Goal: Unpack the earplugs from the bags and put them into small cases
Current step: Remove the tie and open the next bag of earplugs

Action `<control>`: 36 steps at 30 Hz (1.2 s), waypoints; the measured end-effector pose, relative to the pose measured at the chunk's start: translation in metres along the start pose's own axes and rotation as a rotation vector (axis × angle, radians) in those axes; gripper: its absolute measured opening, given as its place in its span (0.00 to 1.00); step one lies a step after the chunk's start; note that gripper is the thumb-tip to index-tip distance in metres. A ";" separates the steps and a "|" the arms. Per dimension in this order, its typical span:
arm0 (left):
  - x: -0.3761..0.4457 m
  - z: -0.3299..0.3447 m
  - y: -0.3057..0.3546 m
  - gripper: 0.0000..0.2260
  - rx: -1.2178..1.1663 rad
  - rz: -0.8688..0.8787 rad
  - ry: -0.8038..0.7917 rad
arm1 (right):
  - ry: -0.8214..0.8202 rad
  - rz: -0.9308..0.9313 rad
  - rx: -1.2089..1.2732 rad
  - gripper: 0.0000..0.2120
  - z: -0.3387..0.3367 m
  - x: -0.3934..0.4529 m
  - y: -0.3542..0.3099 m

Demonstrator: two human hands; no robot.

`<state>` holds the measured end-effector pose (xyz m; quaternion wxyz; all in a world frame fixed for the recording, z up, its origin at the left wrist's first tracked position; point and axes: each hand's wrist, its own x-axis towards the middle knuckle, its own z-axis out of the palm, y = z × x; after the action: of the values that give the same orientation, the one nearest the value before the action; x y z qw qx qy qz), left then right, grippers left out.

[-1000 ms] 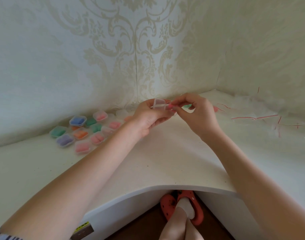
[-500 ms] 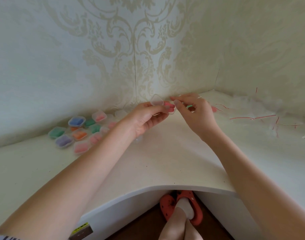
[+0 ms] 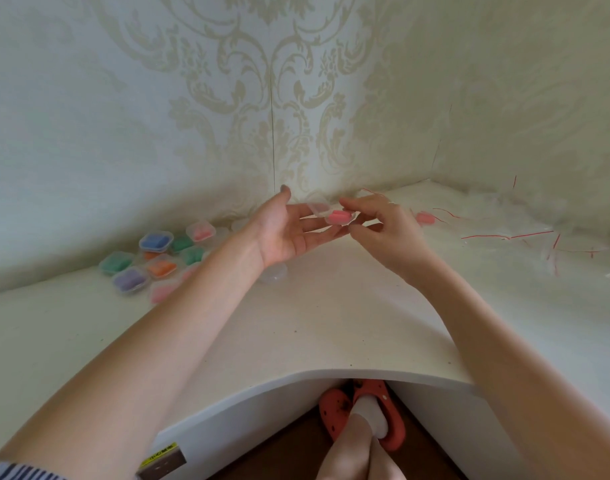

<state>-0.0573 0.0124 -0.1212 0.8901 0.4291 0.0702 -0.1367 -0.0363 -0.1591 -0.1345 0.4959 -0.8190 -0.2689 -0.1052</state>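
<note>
Opened flatter since before, left hand (image 3: 282,230) cradles the pink-filled case (image 3: 336,216) — right hand (image 3: 383,223) pinches its edge.

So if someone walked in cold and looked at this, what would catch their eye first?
Probably the small clear case with pink earplugs inside, held up between the left hand and right hand above the white desk. Next, the cluster of filled cases in blue, green, orange, purple and pink at the left by the wall, then the red-striped empty bags scattered on the right.
</note>
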 end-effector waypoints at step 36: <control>-0.062 -0.051 0.078 0.07 1.377 0.178 0.360 | -0.013 -0.106 -0.300 0.12 -0.005 0.007 0.030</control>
<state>-0.0933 0.1102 -0.0794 0.3996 0.9133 0.0784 -0.0039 -0.0135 -0.1716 -0.1513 0.3599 -0.8693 -0.2961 -0.1646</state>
